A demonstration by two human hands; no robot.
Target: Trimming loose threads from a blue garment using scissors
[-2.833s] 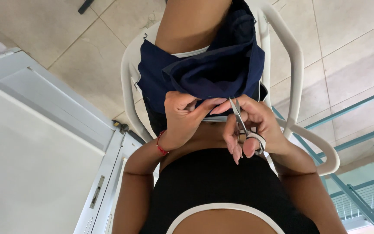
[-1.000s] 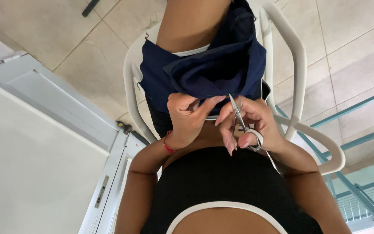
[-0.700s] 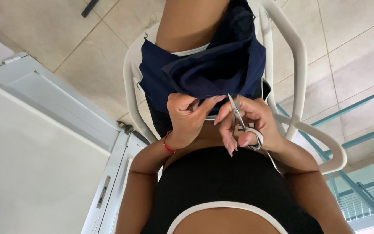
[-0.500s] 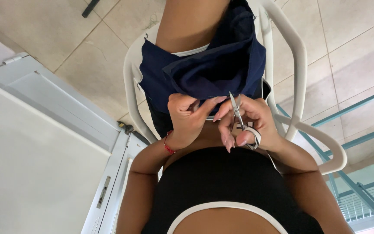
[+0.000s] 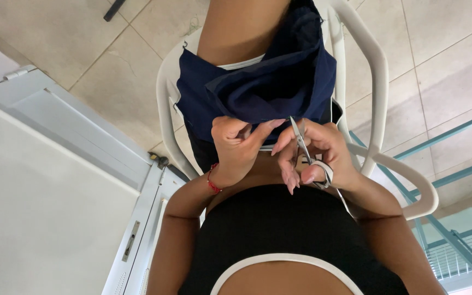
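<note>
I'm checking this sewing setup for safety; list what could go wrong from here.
The small scissors in the right hand point at the left hand, whose fingers pinch the navy fabric close by: a slip might nick a fingertip. The bunched fabric might also get snipped where it shouldn't.

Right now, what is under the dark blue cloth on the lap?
Under the dark blue cloth show a bare leg and the white plastic chair; the lap beneath its folds is covered.

Probably a home balcony or landing: tiled floor (image 5: 110, 76), white plastic chair (image 5: 378, 98), white door (image 5: 55, 180), railing (image 5: 460, 251).
</note>
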